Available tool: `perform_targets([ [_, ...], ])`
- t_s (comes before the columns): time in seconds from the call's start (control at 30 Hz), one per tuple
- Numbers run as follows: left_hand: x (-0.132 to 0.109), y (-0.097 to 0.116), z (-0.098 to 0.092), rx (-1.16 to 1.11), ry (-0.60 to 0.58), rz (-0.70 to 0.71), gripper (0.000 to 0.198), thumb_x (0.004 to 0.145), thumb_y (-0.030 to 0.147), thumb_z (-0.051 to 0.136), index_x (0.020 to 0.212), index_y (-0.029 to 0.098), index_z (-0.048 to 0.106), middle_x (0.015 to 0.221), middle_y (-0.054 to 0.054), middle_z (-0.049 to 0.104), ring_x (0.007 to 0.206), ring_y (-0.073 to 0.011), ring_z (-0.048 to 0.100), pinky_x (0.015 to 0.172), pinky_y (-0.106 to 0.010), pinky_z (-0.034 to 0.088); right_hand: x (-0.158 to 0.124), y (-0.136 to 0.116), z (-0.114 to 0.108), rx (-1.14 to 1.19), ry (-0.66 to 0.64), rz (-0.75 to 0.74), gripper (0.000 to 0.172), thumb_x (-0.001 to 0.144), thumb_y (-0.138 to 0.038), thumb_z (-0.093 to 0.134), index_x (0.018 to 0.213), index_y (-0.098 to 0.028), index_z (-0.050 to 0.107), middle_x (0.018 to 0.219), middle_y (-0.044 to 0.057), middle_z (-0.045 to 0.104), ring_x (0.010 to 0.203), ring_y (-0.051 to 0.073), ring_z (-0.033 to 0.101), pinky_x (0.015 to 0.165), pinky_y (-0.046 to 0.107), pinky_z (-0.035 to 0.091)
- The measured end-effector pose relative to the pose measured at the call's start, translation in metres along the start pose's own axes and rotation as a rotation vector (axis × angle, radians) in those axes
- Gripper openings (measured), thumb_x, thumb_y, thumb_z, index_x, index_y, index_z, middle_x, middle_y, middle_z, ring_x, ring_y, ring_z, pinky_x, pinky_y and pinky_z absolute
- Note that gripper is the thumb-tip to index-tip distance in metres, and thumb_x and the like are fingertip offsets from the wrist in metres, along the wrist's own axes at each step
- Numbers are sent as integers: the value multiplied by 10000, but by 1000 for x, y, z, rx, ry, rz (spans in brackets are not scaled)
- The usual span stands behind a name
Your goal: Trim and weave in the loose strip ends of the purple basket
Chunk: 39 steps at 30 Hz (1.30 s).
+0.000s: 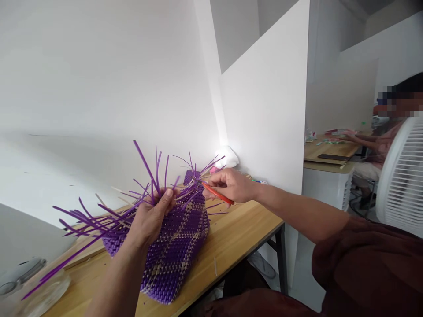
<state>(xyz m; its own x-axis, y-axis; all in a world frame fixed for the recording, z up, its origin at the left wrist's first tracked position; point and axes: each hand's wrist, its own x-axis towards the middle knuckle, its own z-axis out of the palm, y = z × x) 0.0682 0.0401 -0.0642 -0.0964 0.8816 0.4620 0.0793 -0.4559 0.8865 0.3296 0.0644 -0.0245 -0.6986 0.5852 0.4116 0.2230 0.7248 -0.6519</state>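
Note:
A purple and beige woven basket (pixel 175 240) lies tilted on the wooden table, with long loose strips sticking out all round its rim. My left hand (pixel 155 213) is closed at the rim, purple strips (pixel 145 160) pinched between thumb and fingers. My right hand (pixel 233 185) is wrapped round orange-handled pliers (pixel 218 193). Their tip points left into the strips at the basket's far corner; what the jaws touch is too small to make out. Some strips beyond my left hand reach far to the left.
The wooden table (pixel 244 222) meets white walls behind and at right. A white bag (pixel 228 156) stands at its back corner. Front left are a clear plastic container (pixel 54 293) and a grey device (pixel 24 273). At right are a white fan (pixel 401 176) and a seated person by another table.

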Motion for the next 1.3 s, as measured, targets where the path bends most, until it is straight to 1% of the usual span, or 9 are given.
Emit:
perform_targets([
  [0.1, -1, 2, 1, -24, -5, 37, 497, 812, 644, 654, 939, 171, 740, 681, -10, 618, 594, -104, 491, 560, -214, 397, 5, -3, 10, 180, -6, 28, 360, 835, -456, 664, 671, -164, 531, 648, -18, 563, 475, 55, 516, 416, 203, 388],
  [0.2, -5, 8, 5, -21, -38, 54, 550, 892, 658, 519, 1043, 164, 709, 647, -8, 612, 521, -93, 394, 508, -222, 335, 11, -8, 21, 260, 17, 22, 396, 795, -478, 710, 653, -161, 520, 663, -9, 580, 459, 64, 551, 393, 196, 414],
  [0.27, -7, 11, 9, -43, -22, 59, 478, 892, 608, 562, 1067, 176, 669, 625, -2, 623, 507, -95, 385, 501, -221, 317, 14, -11, 28, 310, 29, 19, 400, 797, -500, 712, 676, -158, 543, 675, -7, 592, 455, 72, 569, 382, 195, 423],
  [0.37, -8, 13, 14, -120, 30, 42, 340, 838, 498, 695, 990, 212, 590, 600, 22, 624, 519, -96, 430, 499, -201, 297, 18, -12, 36, 347, 49, 9, 401, 804, -515, 715, 701, -154, 574, 690, -8, 610, 437, 57, 554, 379, 183, 430],
  [0.5, -6, 10, 14, -184, 56, 45, 312, 776, 387, 783, 898, 207, 558, 606, 43, 608, 526, -79, 466, 511, -184, 308, 23, -4, 40, 357, 100, 6, 411, 798, -519, 723, 672, -155, 582, 626, -20, 590, 417, 68, 563, 364, 182, 401],
  [0.7, -3, 6, 11, -221, 75, 50, 310, 730, 355, 823, 864, 166, 616, 639, 18, 642, 504, -61, 447, 514, -186, 342, 27, 14, 53, 448, 242, 65, 421, 791, -510, 737, 654, -143, 583, 671, 2, 631, 422, 82, 602, 368, 186, 396],
  [0.83, -4, 4, 11, -241, 90, 43, 328, 712, 339, 839, 896, 157, 638, 671, -5, 681, 520, -64, 475, 532, -183, 374, 30, 18, 69, 596, 256, 103, 454, 788, -553, 722, 676, -131, 599, 639, -8, 601, 410, 90, 606, 340, 178, 348],
  [1.07, -7, 1, 12, -204, 108, 80, 284, 730, 324, 815, 910, 169, 658, 707, 3, 682, 556, -77, 497, 613, -216, 448, 39, 17, 93, 608, 296, 80, 495, 816, -647, 647, 774, -155, 612, 640, -16, 579, 478, 116, 646, 338, 167, 375],
  [1.3, -8, 0, 13, -178, 119, 92, 294, 710, 339, 831, 880, 170, 661, 636, 34, 611, 553, -75, 489, 558, -189, 404, 48, 14, 104, 660, 326, 60, 549, 793, -698, 642, 764, -153, 585, 685, -29, 569, 437, 89, 629, 311, 147, 335],
])
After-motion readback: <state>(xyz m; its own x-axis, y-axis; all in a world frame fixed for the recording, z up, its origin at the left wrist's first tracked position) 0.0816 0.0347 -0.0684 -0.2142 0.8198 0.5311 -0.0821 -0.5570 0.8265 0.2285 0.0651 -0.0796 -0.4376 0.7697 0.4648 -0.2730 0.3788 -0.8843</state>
